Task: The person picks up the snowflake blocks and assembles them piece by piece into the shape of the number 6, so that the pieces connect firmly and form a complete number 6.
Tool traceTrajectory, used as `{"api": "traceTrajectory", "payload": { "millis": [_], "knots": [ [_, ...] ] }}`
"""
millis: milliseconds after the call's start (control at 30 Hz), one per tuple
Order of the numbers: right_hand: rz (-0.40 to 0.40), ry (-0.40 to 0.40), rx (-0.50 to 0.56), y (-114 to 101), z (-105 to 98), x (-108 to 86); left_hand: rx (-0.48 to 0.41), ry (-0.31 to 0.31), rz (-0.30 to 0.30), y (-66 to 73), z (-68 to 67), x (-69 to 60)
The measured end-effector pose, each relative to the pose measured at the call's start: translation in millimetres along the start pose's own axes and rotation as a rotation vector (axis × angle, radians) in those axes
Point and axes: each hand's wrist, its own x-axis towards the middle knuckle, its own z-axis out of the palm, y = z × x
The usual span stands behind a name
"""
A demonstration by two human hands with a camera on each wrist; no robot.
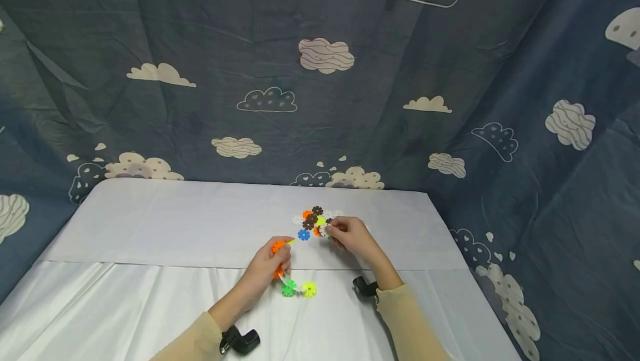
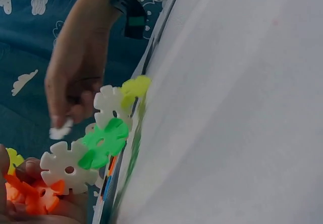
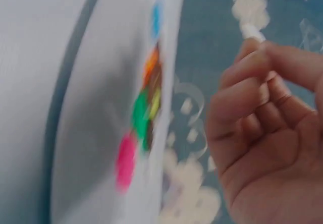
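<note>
My left hand [image 1: 262, 266] grips a chain of notched plastic discs. An orange disc [image 2: 43, 196] lies within its fingers. From there the chain runs through a white disc [image 2: 69, 168], a green disc [image 2: 106, 142] and another white disc [image 2: 107, 106] to a yellow disc [image 2: 135, 89] at the free end. Between thumb and fingertips, my right hand [image 1: 352, 234] pinches a single white disc [image 3: 252, 32], raised off the table and apart from the chain. Close by that hand lies a pile of loose discs [image 1: 311, 220] in brown, orange, yellow, white and other colours.
A white cloth covers the table [image 1: 165, 222], with a seam across it. A blue disc [image 1: 304, 234] lies at the near side of the pile. In the right wrist view, a pink disc [image 3: 126, 162] lies at one end of it. Behind hangs a dark cloud-patterned curtain [image 1: 210, 33].
</note>
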Motion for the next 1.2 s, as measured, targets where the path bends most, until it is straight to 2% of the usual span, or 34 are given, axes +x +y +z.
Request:
{"api": "traceTrajectory", "payload": {
  "millis": [100, 233, 300, 500, 867, 967, 1033, 1200],
  "knots": [
    [-0.067, -0.078, 0.106, -19.3, 6.3, -6.6, 0.081, 0.011, 0.053, 2.9, 1.3, -2.5],
    [-0.164, -0.117, 0.126, -38.7, 12.6, -15.5, 0.174, -0.008, 0.113, 5.7, 2.0, -6.3],
    [-0.192, -0.124, 0.123, -44.6, 14.0, -18.7, 0.189, -0.033, 0.127, 6.4, 1.9, -7.7],
    [-0.215, -0.143, 0.108, -50.8, 17.8, -22.6, 0.205, -0.09, 0.172, 5.2, 0.9, -8.6],
    [-0.219, -0.116, 0.154, -49.4, 37.2, -24.2, 0.227, -0.11, 0.208, 4.1, 2.9, -9.9],
    [-0.219, -0.112, 0.162, -47.9, 39.1, -23.2, 0.195, -0.116, 0.192, 2.9, 2.0, -8.5],
    [-0.214, -0.125, 0.15, -47.0, 38.7, -21.9, 0.153, -0.108, 0.154, 2.5, 0.8, -7.1],
    [-0.166, -0.152, 0.13, -35.5, 26.2, -14.3, 0.059, 0.002, 0.049, 2.1, -1.8, -2.8]
  ]
}}
